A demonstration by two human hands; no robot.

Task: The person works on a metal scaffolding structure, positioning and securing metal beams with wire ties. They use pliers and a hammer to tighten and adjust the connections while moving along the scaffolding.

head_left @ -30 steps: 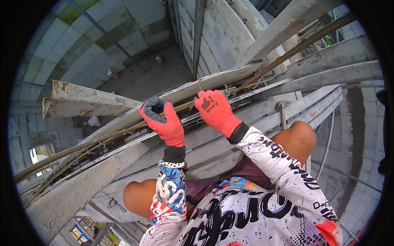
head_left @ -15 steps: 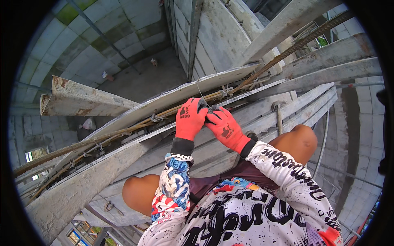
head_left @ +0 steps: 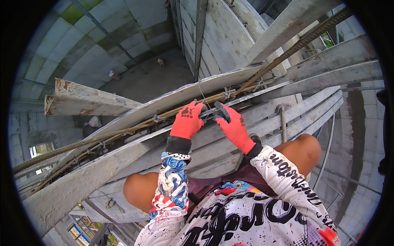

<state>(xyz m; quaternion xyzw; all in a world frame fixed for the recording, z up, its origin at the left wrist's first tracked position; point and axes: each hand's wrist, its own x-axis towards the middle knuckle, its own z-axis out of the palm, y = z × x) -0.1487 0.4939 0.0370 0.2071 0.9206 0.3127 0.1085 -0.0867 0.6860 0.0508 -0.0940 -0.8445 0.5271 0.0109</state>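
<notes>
Both my hands wear red gloves with dark fingertips, above the narrow gap between two form boards. A thin tie wire (head_left: pixel 200 89) loops down from the far board towards my fingers. My left hand (head_left: pixel 188 119) is closed, its curled fingertips on the wire's lower end. Just to its right, my right hand (head_left: pixel 233 126) is apart from it, thumb and forefinger spread, with nothing plainly held. Beneath and beyond the hands run long steel rebars (head_left: pixel 135 128), bound with bits of wire. The far form board (head_left: pixel 172 98) edges the gap.
A rusty steel channel (head_left: pixel 92 100) juts out at left. Grey planks (head_left: pixel 305 107) lie at right, below a sloping beam (head_left: pixel 283 33). A thick ribbed rebar (head_left: pixel 301 45) slants to the upper right. Past the far board the view drops to a floor (head_left: pixel 143 80) far below.
My hands were together, fingertips meeting on the wire. Now they are apart: the right has drawn back to the right and spread its fingers. The left has shifted slightly down.
</notes>
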